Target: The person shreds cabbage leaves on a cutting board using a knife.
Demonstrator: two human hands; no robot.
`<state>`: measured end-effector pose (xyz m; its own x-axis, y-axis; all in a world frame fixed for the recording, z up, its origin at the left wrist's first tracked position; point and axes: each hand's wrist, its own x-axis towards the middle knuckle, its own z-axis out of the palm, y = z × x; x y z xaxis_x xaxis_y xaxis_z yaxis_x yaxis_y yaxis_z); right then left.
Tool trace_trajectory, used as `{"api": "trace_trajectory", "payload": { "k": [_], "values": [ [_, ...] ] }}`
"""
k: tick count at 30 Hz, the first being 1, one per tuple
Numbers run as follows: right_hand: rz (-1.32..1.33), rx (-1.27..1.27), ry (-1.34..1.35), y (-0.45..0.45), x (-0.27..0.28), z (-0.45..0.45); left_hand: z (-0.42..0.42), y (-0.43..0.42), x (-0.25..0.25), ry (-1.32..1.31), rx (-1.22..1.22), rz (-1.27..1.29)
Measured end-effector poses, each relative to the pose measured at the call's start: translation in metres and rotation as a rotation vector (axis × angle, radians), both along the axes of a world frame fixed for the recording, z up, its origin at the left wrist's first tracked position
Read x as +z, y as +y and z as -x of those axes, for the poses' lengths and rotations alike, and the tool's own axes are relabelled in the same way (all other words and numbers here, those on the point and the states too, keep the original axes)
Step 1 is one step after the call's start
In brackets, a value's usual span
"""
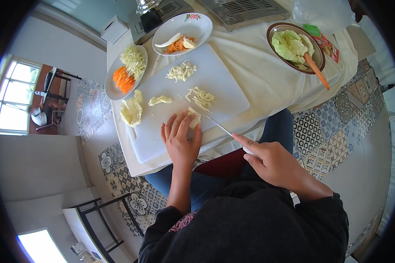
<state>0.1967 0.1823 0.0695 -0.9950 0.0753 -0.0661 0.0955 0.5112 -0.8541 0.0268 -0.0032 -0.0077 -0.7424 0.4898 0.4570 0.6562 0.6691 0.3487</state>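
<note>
A white cutting board (221, 79) lies on the table in front of me. My left hand (181, 139) presses a piece of cabbage (194, 119) against it with curled fingers. My right hand (274, 164) grips a knife (220, 126) by its pale handle, the index finger stretched along the top. The thin blade points away to the left, close beside the cabbage piece. Just beyond the blade is a small heap of cabbage shreds (201, 97), with a second heap of shredded cabbage (181, 71) farther back. A cabbage leaf (131, 109) and a smaller leaf piece (160, 100) rest left of my hand.
An oval plate (109, 90) holds shredded cabbage and carrot. Behind the board, a flowered plate (202, 30) carries carrot shreds and pale pieces. A brown-rimmed bowl (274, 55) with cabbage leaves and a carrot (317, 72) stands right. Portable stoves (245, 13) line the back.
</note>
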Motion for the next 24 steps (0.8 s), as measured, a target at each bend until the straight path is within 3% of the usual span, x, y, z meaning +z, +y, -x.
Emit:
{"api": "trace_trajectory", "payload": {
  "k": [19,24],
  "values": [
    [-0.042,0.01,0.008,-0.012,-0.017,0.001,-0.002,0.003,0.002,0.032,0.028,0.034],
    [-0.026,0.04,-0.129,-0.004,0.006,-0.013,-0.001,0.003,-0.001,0.03,0.027,0.014]
  ]
}}
